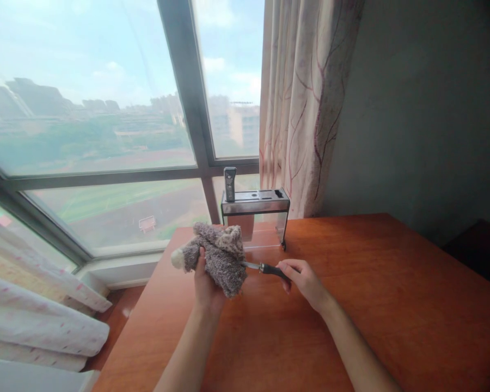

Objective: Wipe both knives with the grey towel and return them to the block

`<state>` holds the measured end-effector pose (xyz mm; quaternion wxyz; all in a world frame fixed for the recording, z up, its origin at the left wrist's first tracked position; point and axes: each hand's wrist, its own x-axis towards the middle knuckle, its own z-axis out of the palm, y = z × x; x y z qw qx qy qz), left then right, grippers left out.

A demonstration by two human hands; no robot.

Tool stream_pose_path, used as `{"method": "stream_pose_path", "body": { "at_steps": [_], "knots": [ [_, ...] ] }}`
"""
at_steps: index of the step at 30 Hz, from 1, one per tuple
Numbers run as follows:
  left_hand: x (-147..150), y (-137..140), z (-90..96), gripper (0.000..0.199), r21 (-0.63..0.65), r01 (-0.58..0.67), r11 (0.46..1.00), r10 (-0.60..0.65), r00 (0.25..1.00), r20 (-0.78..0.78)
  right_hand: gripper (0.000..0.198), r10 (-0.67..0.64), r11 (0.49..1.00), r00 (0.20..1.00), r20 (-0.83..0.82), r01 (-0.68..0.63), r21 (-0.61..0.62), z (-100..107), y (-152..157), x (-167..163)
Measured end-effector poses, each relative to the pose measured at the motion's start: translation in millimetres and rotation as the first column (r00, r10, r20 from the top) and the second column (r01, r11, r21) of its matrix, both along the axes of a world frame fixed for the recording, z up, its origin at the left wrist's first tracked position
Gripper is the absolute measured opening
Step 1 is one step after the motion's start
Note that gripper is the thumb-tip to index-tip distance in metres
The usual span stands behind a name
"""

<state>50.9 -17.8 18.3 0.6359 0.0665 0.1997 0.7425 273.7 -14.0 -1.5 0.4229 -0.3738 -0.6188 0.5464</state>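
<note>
My left hand (208, 286) is closed around a fuzzy grey-brown cloth (218, 253), bunched up above the table. In my right hand (304, 280) is the black handle of a knife (273, 269), pointing left. A short stretch of its metal blade shows, and the rest is hidden in the cloth. Behind the cloth stands a knife block (258, 206) with a slotted metal top and see-through sides. One grey knife handle (229, 184) sticks up from its left end.
The reddish-brown wooden table (371, 294) reaches under both arms, its left edge near the window (106, 218). A patterned curtain (306, 98) hangs behind the knife block, beside a grey wall (408, 109). More curtain cloth (41, 321) lies at the lower left.
</note>
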Motion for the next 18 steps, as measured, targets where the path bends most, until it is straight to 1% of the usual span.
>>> {"method": "stream_pose_path", "body": {
  "at_steps": [3,6,7,8,11,13,14,16,18],
  "knots": [
    [13.2,-1.2,-3.1,0.036,-0.028,0.081,0.996,-0.080,0.996,0.029,0.044,0.015,1.000,0.999,0.035,-0.015,-0.003,-2.2,0.2,-1.9],
    [14.9,-0.6,-2.8,0.037,-0.024,0.083,0.996,-0.082,0.996,0.030,0.030,0.032,0.999,0.997,0.077,-0.031,-0.016,-4.1,-0.3,-3.9],
    [12.8,0.1,-1.7,0.037,-0.022,0.072,0.997,-0.071,0.997,0.023,0.030,0.035,0.999,0.994,0.102,-0.035,-0.005,-4.1,-0.5,-4.6],
    [9.6,1.0,-0.3,0.037,-0.021,0.056,0.998,-0.056,0.998,0.016,0.031,0.037,0.999,0.990,0.135,-0.041,0.021,-3.7,-0.7,-5.1],
    [-3.6,3.4,5.2,0.037,-0.020,-0.011,1.000,0.011,1.000,0.007,0.025,0.035,0.988,0.971,0.236,-0.070,0.141,-1.0,-0.3,-4.9],
    [-13.1,4.4,8.4,0.038,-0.012,-0.055,0.998,0.055,0.998,0.001,0.037,0.038,0.981,0.968,0.248,-0.083,0.175,0.5,0.6,-2.9],
    [-17.2,4.6,9.6,0.038,-0.010,-0.071,0.997,0.071,0.997,-0.007,0.042,0.039,0.983,0.971,0.234,-0.080,0.168,0.8,1.1,-1.6],
    [-23.0,4.9,11.1,0.039,-0.012,-0.098,0.995,0.097,0.995,-0.027,0.048,0.034,0.991,0.982,0.184,-0.056,0.118,0.4,1.9,0.8],
    [-25.1,5.0,11.8,0.039,-0.021,-0.122,0.992,0.122,0.992,-0.031,0.047,0.019,0.998,0.991,0.129,-0.028,0.062,-1.5,2.5,2.2]
  ]
}}
